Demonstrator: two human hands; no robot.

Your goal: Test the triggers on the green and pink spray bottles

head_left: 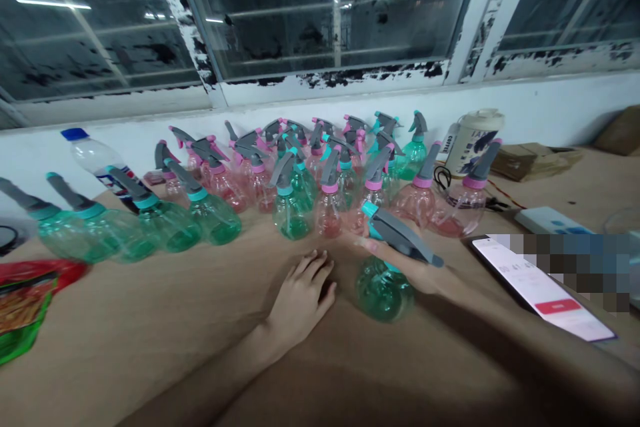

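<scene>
My right hand (425, 273) is closed around the neck of a green spray bottle (384, 290) with a grey and teal trigger head; the bottle stands on the brown table (200, 333) in front of me. To its left, my left hand (303, 297) rests flat on the table with its fingers stretched out and holds nothing. Just beyond both hands stand several pink spray bottles (327, 213) and green spray bottles (215, 217) in a crowd reaching back to the wall.
A phone (543, 290) with a lit screen lies at the right. A white lidded cup (473, 140) and cardboard pieces (535, 160) sit at the back right. A clear water bottle (97, 160) stands at the back left, and a red and green snack bag (27, 307) lies at the left edge.
</scene>
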